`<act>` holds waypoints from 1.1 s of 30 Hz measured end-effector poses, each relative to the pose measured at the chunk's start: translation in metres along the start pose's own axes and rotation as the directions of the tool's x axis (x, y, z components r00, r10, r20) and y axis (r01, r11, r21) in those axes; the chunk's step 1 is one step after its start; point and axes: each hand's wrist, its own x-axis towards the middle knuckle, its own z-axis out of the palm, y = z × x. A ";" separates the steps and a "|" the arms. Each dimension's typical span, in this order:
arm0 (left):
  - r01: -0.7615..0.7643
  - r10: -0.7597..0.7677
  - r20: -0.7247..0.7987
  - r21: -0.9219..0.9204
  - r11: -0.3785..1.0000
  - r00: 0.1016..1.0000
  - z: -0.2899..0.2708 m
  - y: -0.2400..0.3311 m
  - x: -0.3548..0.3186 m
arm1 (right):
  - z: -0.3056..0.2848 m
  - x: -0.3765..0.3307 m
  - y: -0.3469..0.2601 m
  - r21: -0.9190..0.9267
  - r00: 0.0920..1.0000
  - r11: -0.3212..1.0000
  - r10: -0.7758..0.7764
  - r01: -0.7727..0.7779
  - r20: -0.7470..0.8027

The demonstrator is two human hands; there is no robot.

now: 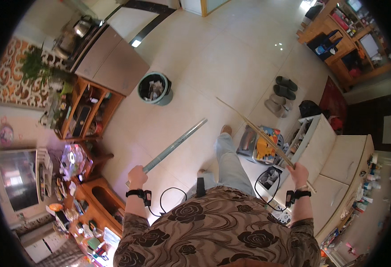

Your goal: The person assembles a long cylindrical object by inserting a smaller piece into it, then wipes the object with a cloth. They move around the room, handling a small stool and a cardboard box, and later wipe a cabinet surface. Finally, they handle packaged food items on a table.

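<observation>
My left hand (137, 177) is closed round the lower end of a long grey-green tube (176, 144), perhaps a rolled sheet. The tube slants up to the right above the tiled floor. In my right hand (298, 175) is a long, thin bamboo stick (267, 137), gripped near its thicker end. It tapers up to the left, and a short end sticks out behind the hand. The two are apart from each other. Each wrist wears a black strap with a small device and a cable.
A lined bin (169, 98) with rubbish stands ahead on the floor (204, 58). Slippers (286, 88) lie at the right, near a white cabinet (324, 155) and a colourful patterned bag (268, 149). Wooden shelving (111, 109) and a cluttered desk (86, 191) line the left.
</observation>
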 end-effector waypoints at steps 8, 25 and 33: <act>0.021 -0.018 -0.022 0.138 0.990 1.000 -0.138 0.077 0.093 | -0.021 0.225 -0.014 0.325 1.000 0.946 0.007 -0.010 0.011; 0.092 -0.099 -0.155 -0.052 0.994 0.983 -0.395 0.229 0.339 | -0.368 0.581 -0.362 0.943 0.934 -0.182 -0.177 0.278 -0.309; 0.105 -0.132 -0.109 -0.224 0.969 0.985 -0.484 0.243 0.516 | -0.718 0.676 -0.622 0.690 0.477 -0.581 -0.502 0.432 -0.721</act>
